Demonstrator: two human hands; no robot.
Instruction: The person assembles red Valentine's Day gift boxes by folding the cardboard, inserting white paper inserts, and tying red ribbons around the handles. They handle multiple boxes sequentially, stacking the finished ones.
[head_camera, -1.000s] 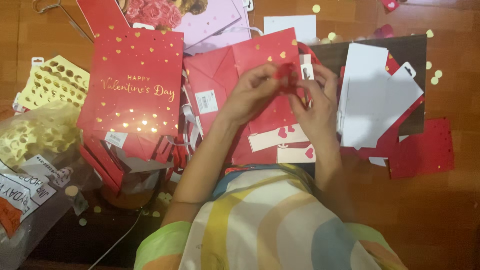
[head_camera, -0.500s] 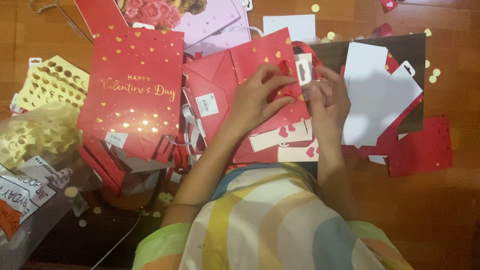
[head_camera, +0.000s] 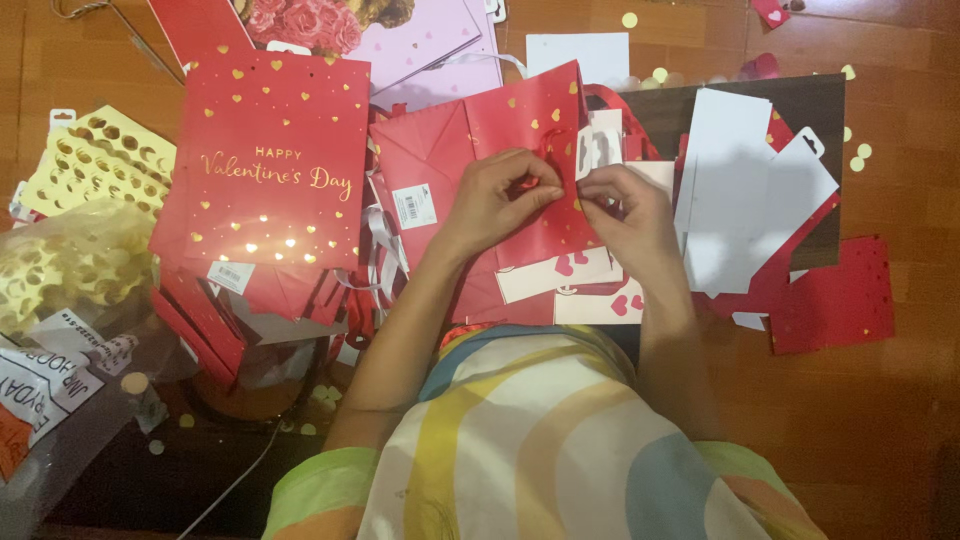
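**Pinching the ribbon on the red bag**

Your two hands meet at the top edge of the flat red bag (head_camera: 520, 150) with gold hearts. It lies on the wood table (head_camera: 900, 420), right in front of you, on top of other paper. Your left hand (head_camera: 495, 200) has its grip pressed together on a small bit of red ribbon (head_camera: 528, 183) at the bag's edge. Your right hand (head_camera: 620, 215) has its grip pinched together too, just beside the left one; what it pinches is too small to tell. The fingertips of both hands almost touch.

To do this well, I think you should keep the bag flat and hold the ribbon close to the paper, so it does not slip. Pull softly. The paper edge looks thin and could tear if you tug hard.

A white tag (head_camera: 598, 145) sits just above your right hand, touching the bag. Under your wrists lie white cards with red hearts (head_camera: 570, 268). To your right is a pile of white sheets (head_camera: 745, 190) on a dark board (head_camera: 815, 110). To your left lies a big red gift bag (head_camera: 265, 165) with gold writing. Farther left is a yellow sheet with holes (head_camera: 95, 160). Small gold dots (head_camera: 858, 157) are spread on the table. Keep your elbows off these piles so nothing slides.
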